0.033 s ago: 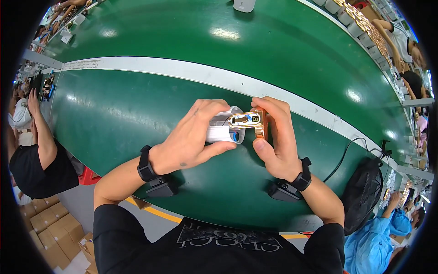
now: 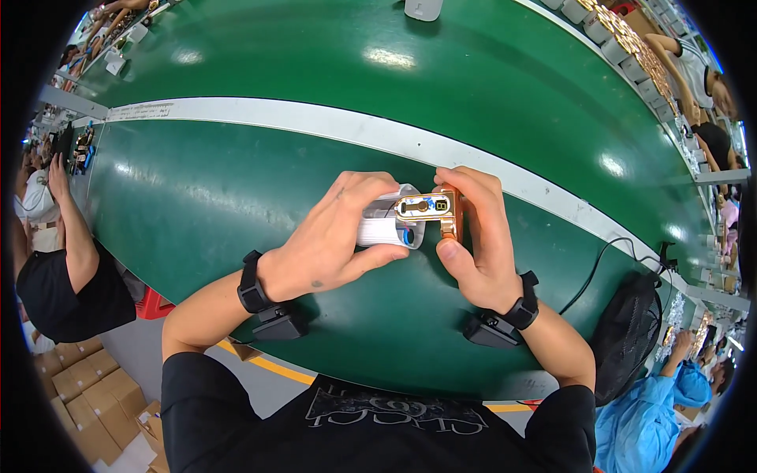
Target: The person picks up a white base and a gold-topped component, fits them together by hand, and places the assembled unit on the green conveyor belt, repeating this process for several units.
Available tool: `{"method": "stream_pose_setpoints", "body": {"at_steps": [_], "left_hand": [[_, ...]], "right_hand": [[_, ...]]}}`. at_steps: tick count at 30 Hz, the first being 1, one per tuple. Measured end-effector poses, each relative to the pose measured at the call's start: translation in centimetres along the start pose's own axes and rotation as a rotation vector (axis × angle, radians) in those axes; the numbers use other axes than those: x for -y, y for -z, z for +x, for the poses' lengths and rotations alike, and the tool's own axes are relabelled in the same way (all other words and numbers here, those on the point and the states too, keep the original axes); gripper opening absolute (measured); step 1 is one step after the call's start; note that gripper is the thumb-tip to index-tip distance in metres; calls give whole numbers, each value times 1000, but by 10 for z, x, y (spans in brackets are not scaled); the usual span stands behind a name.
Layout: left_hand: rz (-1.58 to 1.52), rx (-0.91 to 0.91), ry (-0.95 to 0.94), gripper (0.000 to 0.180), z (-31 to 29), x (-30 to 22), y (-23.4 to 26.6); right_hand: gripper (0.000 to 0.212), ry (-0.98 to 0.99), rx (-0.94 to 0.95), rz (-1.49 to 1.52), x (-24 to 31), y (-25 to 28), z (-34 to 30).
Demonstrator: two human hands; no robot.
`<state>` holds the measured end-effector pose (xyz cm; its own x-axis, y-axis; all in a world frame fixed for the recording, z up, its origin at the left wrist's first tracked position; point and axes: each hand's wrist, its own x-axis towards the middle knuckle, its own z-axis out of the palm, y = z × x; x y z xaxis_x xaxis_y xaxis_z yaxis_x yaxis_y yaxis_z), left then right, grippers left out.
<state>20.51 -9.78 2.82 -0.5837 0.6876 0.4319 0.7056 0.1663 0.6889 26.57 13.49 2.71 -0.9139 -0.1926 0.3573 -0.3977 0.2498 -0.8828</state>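
Observation:
My left hand (image 2: pixel 327 232) is wrapped round a white, hollow plastic housing (image 2: pixel 378 232), its open end facing right. Just inside that end a small blue piece (image 2: pixel 408 236) shows. My right hand (image 2: pixel 482 240) grips a shiny copper-coloured part (image 2: pixel 450 227) between thumb and fingers. From this part a flat arm bearing a small white circuit board (image 2: pixel 426 206) reaches left over the mouth of the housing. A thin dark wire runs inside the housing; where it ends is hidden. Both things are held above the green table (image 2: pixel 236 189).
A white strip (image 2: pixel 315 126) crosses the table beyond my hands. Far off stands a white device (image 2: pixel 423 8). At right lie a black mesh bag (image 2: pixel 628 339) and a black cable (image 2: pixel 587 276). A co-worker's arm (image 2: pixel 75 229) is at left, above cardboard boxes (image 2: pixel 102 402).

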Motion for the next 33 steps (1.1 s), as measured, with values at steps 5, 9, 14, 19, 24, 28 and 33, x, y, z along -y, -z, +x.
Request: {"method": "stream_pose_setpoints", "body": {"at_steps": [5, 9, 14, 19, 24, 28, 33], "left_hand": [[-5, -9, -34, 66, -3, 5, -1], [84, 31, -55, 62, -3, 4, 3], [55, 21, -62, 57, -3, 4, 1], [80, 26, -56, 55, -1, 1, 2], [71, 32, -45, 56, -1, 2, 1], [25, 25, -20, 54, -1, 3, 1], [-45, 16, 20, 50, -2, 3, -1]], "right_hand": [[61, 19, -49, 52, -1, 2, -2], [52, -78, -71, 212, 2, 3, -1], [57, -134, -109, 249, 5, -3, 2], [61, -174, -95, 249, 4, -5, 3], [59, -175, -60, 200, 3, -4, 2], [60, -55, -59, 119, -4, -5, 2], [64, -15, -39, 58, -1, -4, 2]]}}
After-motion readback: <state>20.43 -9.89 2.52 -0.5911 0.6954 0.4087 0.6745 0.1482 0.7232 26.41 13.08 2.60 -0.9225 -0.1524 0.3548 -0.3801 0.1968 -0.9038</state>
